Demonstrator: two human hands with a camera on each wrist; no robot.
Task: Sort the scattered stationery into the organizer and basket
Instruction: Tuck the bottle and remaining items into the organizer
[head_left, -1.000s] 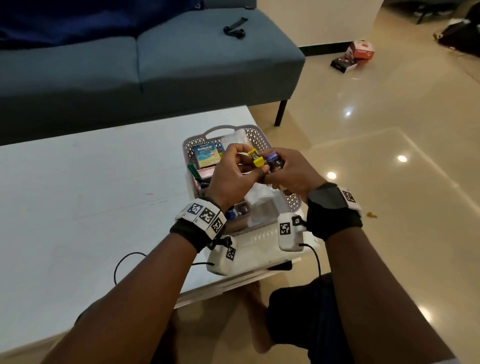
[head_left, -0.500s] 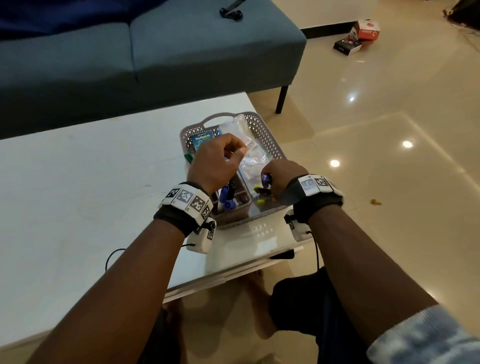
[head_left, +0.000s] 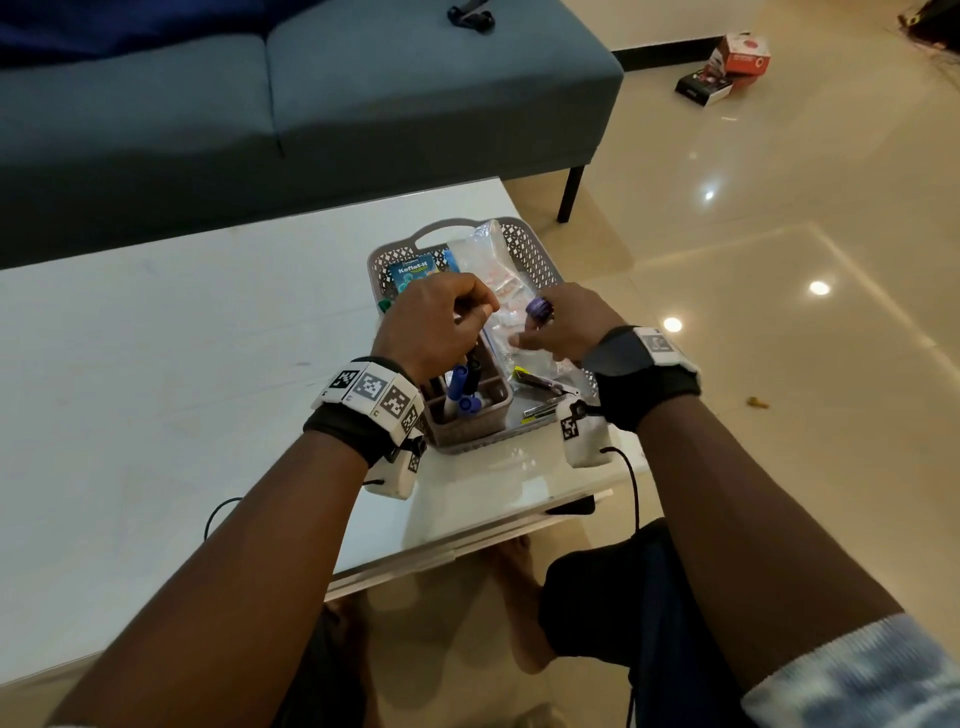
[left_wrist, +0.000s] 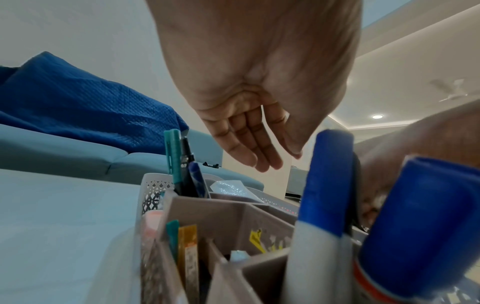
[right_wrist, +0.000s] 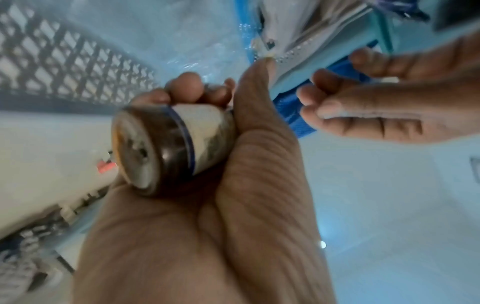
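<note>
A grey lattice basket (head_left: 530, 244) stands near the white table's right corner, with a brown organizer (head_left: 472, 426) in its near left part. Blue-capped markers (head_left: 460, 384) stand in the organizer, close up in the left wrist view (left_wrist: 327, 181). My left hand (head_left: 480, 306) hovers over the organizer, fingers loosely curled and empty (left_wrist: 262, 152). My right hand (head_left: 540, 332) grips a small dark bottle (right_wrist: 168, 148) with a white label and purple cap (head_left: 539, 309) above the basket's right side. A yellow piece (head_left: 522, 373) lies in the basket below it.
A crinkled clear plastic bag (head_left: 488, 260) and a teal Koflet-H box (head_left: 413, 273) fill the basket's far end. The table (head_left: 156, 364) ends just right of the basket. A blue-grey sofa (head_left: 311, 104) stands behind. Boxes (head_left: 727, 67) lie on the floor.
The hands, held together above the basket, have parted and dropped. The yellow piece has left my left hand and lies in the basket. The right hand still holds the bottle.
</note>
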